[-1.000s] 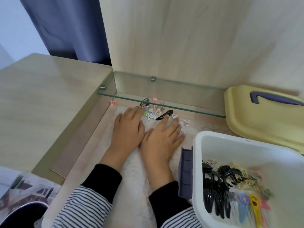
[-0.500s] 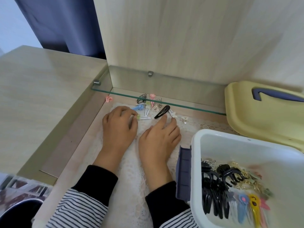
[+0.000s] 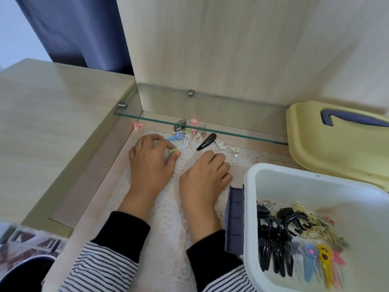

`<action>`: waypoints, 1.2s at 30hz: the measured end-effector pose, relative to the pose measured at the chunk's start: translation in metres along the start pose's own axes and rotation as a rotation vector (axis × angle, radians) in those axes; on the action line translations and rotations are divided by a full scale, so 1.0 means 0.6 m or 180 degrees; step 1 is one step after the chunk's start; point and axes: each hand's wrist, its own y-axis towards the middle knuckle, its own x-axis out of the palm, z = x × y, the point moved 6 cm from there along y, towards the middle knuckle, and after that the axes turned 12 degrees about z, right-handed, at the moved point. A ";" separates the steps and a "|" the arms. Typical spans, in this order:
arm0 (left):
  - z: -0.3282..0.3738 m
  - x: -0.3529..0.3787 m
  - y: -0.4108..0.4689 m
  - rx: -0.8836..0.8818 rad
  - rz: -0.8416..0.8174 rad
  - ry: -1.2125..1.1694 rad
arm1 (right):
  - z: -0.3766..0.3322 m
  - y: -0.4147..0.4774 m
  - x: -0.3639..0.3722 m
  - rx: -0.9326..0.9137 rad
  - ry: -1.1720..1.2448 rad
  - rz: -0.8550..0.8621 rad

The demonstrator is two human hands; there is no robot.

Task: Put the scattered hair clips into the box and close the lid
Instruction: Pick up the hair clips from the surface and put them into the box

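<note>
My left hand (image 3: 150,160) pinches a green-tipped white clip (image 3: 177,149) among the scattered clips (image 3: 190,132) (under the glass shelf (image 3: 231,133)), my right hand (image 3: 205,172) rests loosely curled and empty, left of the open box (image 3: 250,186).

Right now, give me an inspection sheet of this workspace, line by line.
Surface: lace mat on a wooden recess under a glass shelf.
Job's things: white box open and part filled with clips; yellow lid off, leaning behind it; loose clips by the shelf edge, including a black clip, a blue clip and a pink clip off to the left.
Clutter: dark round container at lower left.
Grips: left hand pinches a white clip with a green end; right hand curled, empty.
Cables: nothing seen.
Surroundings: wooden panel, blue curtain.
</note>
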 end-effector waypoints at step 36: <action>0.261 -0.202 0.018 -0.0820 -0.0512 -0.3087 | 0.077 0.142 -0.323 -0.1065 0.1643 -0.1384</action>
